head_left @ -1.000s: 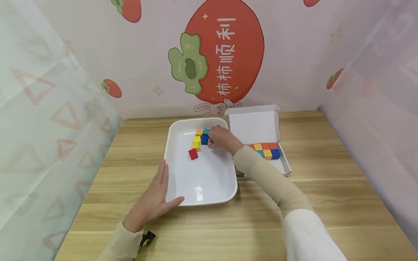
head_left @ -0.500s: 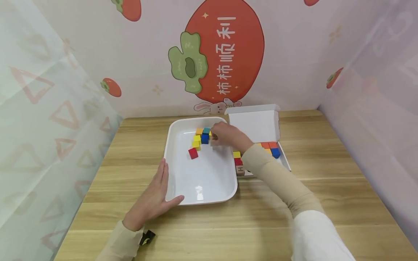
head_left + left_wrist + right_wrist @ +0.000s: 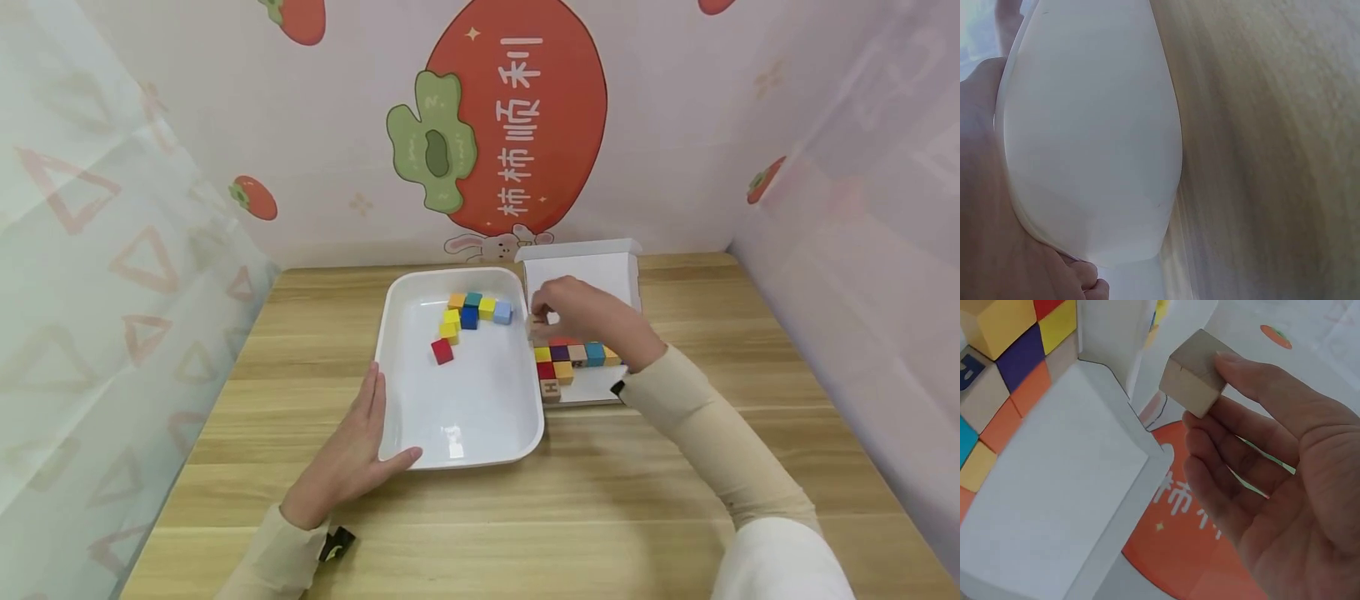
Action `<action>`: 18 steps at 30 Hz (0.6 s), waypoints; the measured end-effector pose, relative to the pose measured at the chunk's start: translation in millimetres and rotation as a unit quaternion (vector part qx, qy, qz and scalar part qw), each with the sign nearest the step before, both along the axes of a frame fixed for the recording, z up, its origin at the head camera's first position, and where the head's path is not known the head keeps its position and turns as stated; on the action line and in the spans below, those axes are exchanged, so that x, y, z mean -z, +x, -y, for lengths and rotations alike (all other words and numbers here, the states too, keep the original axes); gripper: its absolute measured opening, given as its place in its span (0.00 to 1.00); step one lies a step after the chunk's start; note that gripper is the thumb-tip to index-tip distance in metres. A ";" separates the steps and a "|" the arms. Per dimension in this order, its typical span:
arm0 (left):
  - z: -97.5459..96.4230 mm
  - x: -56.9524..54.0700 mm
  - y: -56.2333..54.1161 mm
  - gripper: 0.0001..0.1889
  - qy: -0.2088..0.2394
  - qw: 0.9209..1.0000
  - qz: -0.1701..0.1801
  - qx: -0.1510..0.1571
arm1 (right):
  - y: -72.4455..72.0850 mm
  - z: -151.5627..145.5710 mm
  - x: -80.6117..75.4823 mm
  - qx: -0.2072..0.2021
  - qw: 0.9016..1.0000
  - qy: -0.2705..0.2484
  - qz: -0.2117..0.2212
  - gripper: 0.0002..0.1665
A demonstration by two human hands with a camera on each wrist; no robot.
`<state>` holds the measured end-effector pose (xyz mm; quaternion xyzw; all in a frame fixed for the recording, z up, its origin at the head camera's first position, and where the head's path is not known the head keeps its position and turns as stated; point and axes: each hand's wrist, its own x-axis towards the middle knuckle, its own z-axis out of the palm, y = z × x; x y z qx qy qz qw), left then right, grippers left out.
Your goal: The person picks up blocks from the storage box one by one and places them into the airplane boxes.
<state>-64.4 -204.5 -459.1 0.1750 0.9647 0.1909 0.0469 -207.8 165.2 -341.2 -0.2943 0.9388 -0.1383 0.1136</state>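
My right hand (image 3: 581,312) pinches a plain wooden block (image 3: 1194,378) between thumb and fingers, held up over the left part of the open white cardboard box (image 3: 600,392). My left hand (image 3: 352,450) lies at the near left corner of the white tray (image 3: 461,417), fingers straight along its side and thumb at the front rim. In the tray lie a red block (image 3: 442,352), a light blue block (image 3: 502,312), a dark blue block (image 3: 469,318), a teal block (image 3: 472,300), an orange one and several yellow ones. Rows of coloured and wooden lettered blocks (image 3: 551,389) fill part of the box.
The box's raised lid (image 3: 600,271) leans back near the patterned wall (image 3: 330,167). Tray and box stand side by side on the wooden table (image 3: 465,533). A small black item (image 3: 336,543) shows beside the left sleeve.
My right hand has lifted from the tray's far right and moved right over the box with the wooden block, uncovering the yellow and light blue blocks. My left hand has stayed put.
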 end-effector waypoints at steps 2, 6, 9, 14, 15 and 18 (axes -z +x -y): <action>0.2 -0.2 0.0 0.65 0.001 1.000 0.000 0.001 | 7.3 -10.9 -0.5 0.003 1.000 0.002 0.007 0.09; 1.1 -0.3 -0.3 0.65 0.001 1.000 0.001 0.000 | 20.2 -28.8 5.4 0.010 1.000 0.007 0.023 0.07; 1.7 -0.6 -0.9 0.65 0.001 1.000 0.000 -0.001 | 28.3 -37.6 13.7 0.010 0.999 0.010 0.031 0.07; 1.7 0.4 -1.6 0.65 0.003 1.000 -0.001 0.000 | 40.2 -43.7 31.3 0.012 0.999 0.000 0.042 0.08; 1.6 0.9 -1.6 0.65 0.003 1.000 -0.001 0.000 | 42.0 -44.0 35.2 0.012 0.999 0.000 0.041 0.09; 1.4 2.3 -1.5 0.66 0.002 1.000 -0.003 0.001 | 46.2 -44.1 45.2 0.007 0.999 -0.003 0.043 0.10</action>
